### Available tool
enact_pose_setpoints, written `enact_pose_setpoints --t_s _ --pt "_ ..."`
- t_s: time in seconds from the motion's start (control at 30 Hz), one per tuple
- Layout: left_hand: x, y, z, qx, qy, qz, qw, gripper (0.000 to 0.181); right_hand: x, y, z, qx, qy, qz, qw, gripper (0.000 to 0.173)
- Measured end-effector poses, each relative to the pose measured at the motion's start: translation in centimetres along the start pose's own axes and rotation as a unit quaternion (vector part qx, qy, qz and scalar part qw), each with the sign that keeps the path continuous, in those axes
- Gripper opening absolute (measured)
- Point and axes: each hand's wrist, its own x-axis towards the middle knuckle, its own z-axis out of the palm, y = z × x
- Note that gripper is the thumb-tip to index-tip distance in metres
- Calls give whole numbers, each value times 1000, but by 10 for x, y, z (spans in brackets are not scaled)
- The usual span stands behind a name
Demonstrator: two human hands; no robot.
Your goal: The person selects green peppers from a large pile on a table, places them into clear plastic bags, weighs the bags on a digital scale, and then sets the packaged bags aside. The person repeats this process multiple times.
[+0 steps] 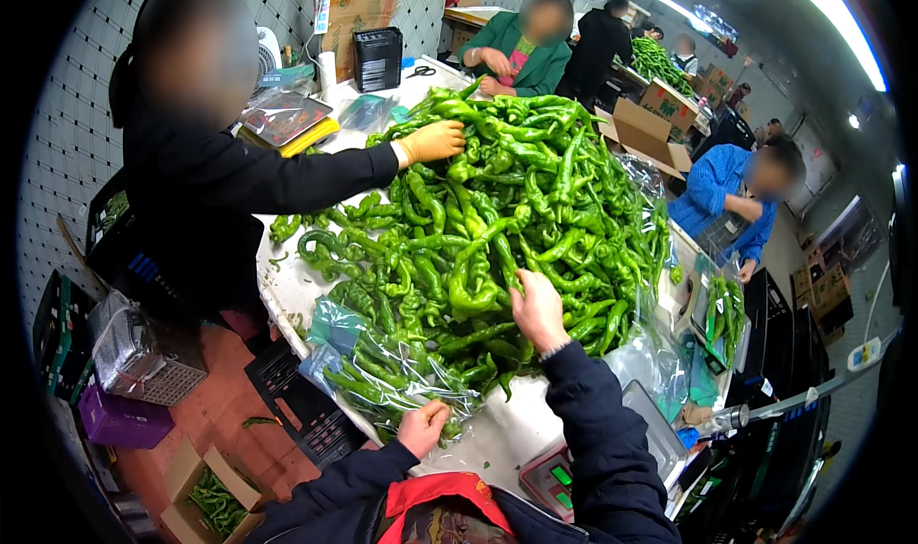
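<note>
A large heap of long green peppers (430, 257) covers much of the white table (516, 422) before me. My left hand (423, 428) pinches the edge of a clear plastic bag (387, 379) at the table's near edge; several green peppers lie inside it. Over the front of the heap, my right hand (539, 311) has its thumb and fingers closed around the lower end of a long green pepper (505, 257). The upper part of that pepper still rests among the others.
A digital scale (549, 472) with a lit display stands by my right forearm. Across the heap reaches a co-worker's gloved hand (434, 142). Bagged peppers (724, 307) lie at the right. On the floor at left are a carton of peppers (215, 501) and a purple crate (122, 415).
</note>
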Motion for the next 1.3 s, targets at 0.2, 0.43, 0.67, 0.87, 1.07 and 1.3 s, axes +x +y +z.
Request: enact_pose_setpoints --t_s 0.2,0.43,0.67,0.87,1.07,1.3 --pt "0 -4 1 11 -2 15 1000 16 44 6 44 -67 -66 91 991 32" --pt "-5 7 -4 -22 5 13 1000 16 47 2 -7 414 -239 397 783 18" --pt "-15 29 -7 -71 11 -13 997 25 -113 -20 -61 707 -272 373 536 16" --pt "-24 45 -8 -147 -19 -96 984 19 -212 -68 -77 720 -207 464 473 22" --pt "-37 36 0 -172 -2 -30 985 15 -235 -80 -73 666 -144 468 563 23" --pt "-45 32 11 -6 -34 7 999 10 -256 -101 -55 637 -37 500 586 27"
